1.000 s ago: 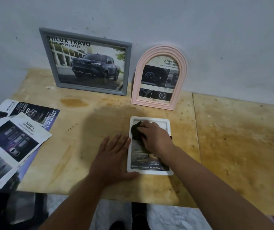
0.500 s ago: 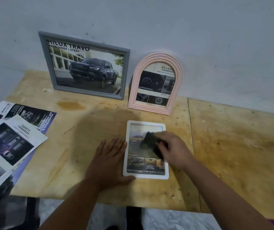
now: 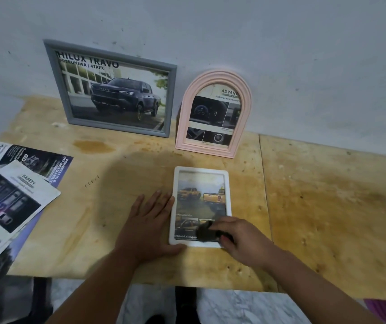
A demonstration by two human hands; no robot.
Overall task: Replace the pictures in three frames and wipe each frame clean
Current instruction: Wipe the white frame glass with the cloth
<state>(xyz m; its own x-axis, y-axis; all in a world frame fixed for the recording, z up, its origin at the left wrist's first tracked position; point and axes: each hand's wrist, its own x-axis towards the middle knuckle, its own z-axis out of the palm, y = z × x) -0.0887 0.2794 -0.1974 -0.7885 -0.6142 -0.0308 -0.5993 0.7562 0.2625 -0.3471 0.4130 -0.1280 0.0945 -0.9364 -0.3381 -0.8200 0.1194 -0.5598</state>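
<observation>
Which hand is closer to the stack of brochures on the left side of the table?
Left. The left hand lies flat between the brochures and the white frame; the right hand is beyond, on the frame's lower end.

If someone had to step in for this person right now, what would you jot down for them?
Left hand: flat on the table, fingers straight, bracing the white frame at its left edge.
Right hand: holds a dark cloth on the frame's lower glass.
Grey frame and pink arched frame lean on the wall, both with pictures in.
Brochures lie at left.
Done: all three hold pictures.
Left: finish this wipe; whether the other two were wiped can't be told.
</observation>
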